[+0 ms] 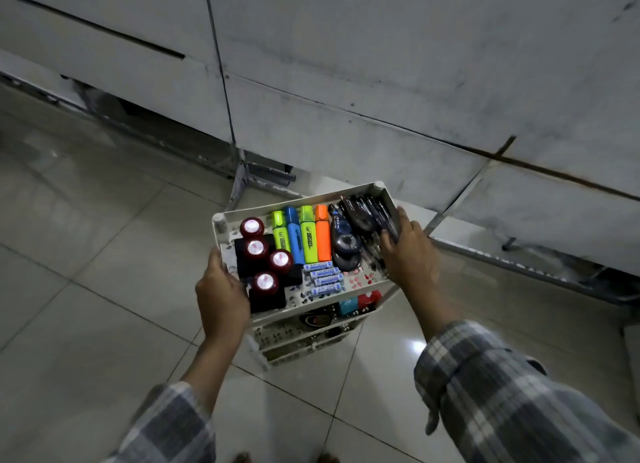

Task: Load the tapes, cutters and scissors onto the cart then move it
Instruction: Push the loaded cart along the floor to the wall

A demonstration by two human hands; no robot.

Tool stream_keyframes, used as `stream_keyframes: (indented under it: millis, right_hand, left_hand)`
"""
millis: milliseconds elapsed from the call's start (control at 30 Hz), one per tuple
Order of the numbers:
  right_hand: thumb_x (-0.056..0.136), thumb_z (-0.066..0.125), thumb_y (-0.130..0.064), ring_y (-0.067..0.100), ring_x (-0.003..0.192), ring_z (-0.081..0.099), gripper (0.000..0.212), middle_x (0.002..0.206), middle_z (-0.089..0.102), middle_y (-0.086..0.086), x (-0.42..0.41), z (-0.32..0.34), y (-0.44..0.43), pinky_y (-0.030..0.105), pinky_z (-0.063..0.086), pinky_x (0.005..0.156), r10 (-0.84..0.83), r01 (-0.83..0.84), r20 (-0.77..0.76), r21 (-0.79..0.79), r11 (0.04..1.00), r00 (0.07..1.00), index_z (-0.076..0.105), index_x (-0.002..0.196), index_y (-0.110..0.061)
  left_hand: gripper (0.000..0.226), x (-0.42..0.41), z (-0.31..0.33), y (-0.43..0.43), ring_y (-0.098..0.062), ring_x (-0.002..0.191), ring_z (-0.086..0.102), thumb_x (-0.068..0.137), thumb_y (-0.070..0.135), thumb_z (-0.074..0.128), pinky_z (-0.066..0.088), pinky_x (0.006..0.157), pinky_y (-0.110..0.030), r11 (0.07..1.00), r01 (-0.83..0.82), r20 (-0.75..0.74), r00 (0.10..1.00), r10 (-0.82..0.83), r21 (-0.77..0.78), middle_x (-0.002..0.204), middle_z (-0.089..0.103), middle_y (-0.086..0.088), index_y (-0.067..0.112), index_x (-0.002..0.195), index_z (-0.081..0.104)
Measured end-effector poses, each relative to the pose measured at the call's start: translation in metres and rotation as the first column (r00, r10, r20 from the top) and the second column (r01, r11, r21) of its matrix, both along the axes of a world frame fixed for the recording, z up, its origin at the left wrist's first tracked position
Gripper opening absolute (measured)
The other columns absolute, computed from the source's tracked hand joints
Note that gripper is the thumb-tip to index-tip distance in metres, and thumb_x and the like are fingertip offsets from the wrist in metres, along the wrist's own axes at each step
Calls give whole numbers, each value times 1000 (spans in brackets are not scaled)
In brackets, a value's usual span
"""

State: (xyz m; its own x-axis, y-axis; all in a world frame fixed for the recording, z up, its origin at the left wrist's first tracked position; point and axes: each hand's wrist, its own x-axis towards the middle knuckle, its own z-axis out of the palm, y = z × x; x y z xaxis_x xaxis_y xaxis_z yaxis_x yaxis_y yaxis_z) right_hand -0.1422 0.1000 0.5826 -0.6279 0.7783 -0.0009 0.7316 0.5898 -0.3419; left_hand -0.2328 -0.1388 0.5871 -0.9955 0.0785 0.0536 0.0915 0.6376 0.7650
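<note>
Now both hands clamp the cart [221,220] on the tiled floor beside the counter, left hand [221,294] on its near-left rim, right hand [408,251] on the right rim, seemingly to steer it evenly

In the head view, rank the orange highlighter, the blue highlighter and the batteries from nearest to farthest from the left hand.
From the left hand, on the cart tray's left edge:
1. Batteries, near the tray's front, middle.
2. Blue highlighter, left of centre, toward the back.
3. Orange highlighter, right of centre, toward the back.
</note>
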Motion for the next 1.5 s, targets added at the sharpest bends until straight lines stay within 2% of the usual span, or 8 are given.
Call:
stream_keyframes:
  millis: [200, 467, 633, 867, 1067, 1233, 1400, 1500]
  right_hand:
    - [92, 45, -36, 26, 88, 57, 56, 107, 56, 14, -4, -10, 1, 35, 47, 72, -184, 181, -102, -37, 983, 978, 32, 143, -17]
    - [93, 48, -40, 36, 108, 55, 65, 131, 50, 16, -12, -13, -4, 40, 43, 82, -481, 480, -73, -27, 877, 874, 23, 148, -16]
    - [91, 50, -42, 36, 111, 54, 70, 137, 45, 15, -27, -18, -4, 41, 44, 83, -613, 614, -85, -12, 789, 786, 21, 149, -16]
    - [92, 47, -43, 33, 109, 55, 68, 137, 46, 14, -47, -20, 7, 35, 35, 75, -637, 640, -68, 12, 769, 768, 21, 149, -17]
    - [92, 43, -47, 38, 107, 56, 64, 130, 50, 16, -63, -14, 33, 46, 44, 84, -591, 589, -11, 80, 804, 807, 25, 146, -19]
    - [94, 41, -51, 37, 108, 57, 60, 124, 56, 18, -71, -7, 67, 43, 44, 85, -500, 498, -21, 120, 859, 866, 33, 144, -19]
    - [96, 32, -56, 35, 105, 58, 60, 119, 60, 19, -80, -2, 96, 33, 34, 72, -419, 419, -25, 111, 901, 908, 38, 143, -20]
    - [96, 33, -54, 34, 105, 59, 58, 122, 60, 16, -85, -3, 111, 35, 39, 75, -395, 394, -26, 138, 909, 918, 37, 144, -21]
  left_hand:
    - [30, -61, -9, 25, -30, 76, 57, 94, 2, 38, 34, 62, -28, 984, 164, -35, 985, -166, -67, 95, 67, -22, 6, 116, 57]
    - [30, -145, -11, 87, -11, 80, 54, 93, 6, 46, 41, 66, -20, 852, 524, 43, 851, -523, -23, 99, 64, 0, 16, 120, 54]
    - [36, -181, -11, 125, -15, 85, 60, 91, 1, 48, 43, 67, -20, 759, 647, 40, 762, -646, -76, 104, 66, -6, 12, 125, 52]
    - [38, -204, -19, 134, -6, 71, 57, 91, 3, 49, 40, 47, -13, 745, 662, 36, 749, -662, -81, 100, 67, -8, 15, 127, 50]
    - [33, -199, -17, 135, 6, 62, 46, 95, 2, 40, 41, 44, -6, 800, 599, -3, 801, -599, -25, 84, 58, 3, 13, 124, 51]
    - [28, -188, -28, 145, -5, 59, 56, 99, 18, 34, 41, 43, -14, 862, 504, -33, 864, -503, 53, 78, 61, -1, 12, 118, 53]
    - [27, -176, -27, 153, 5, 58, 43, 99, 15, 36, 38, 52, 1, 909, 413, -52, 910, -411, 59, 77, 53, 0, 5, 116, 54]
    - [27, -169, -24, 159, -4, 62, 51, 99, 14, 34, 40, 46, -9, 928, 369, -61, 929, -366, 53, 76, 51, 4, 5, 114, 54]
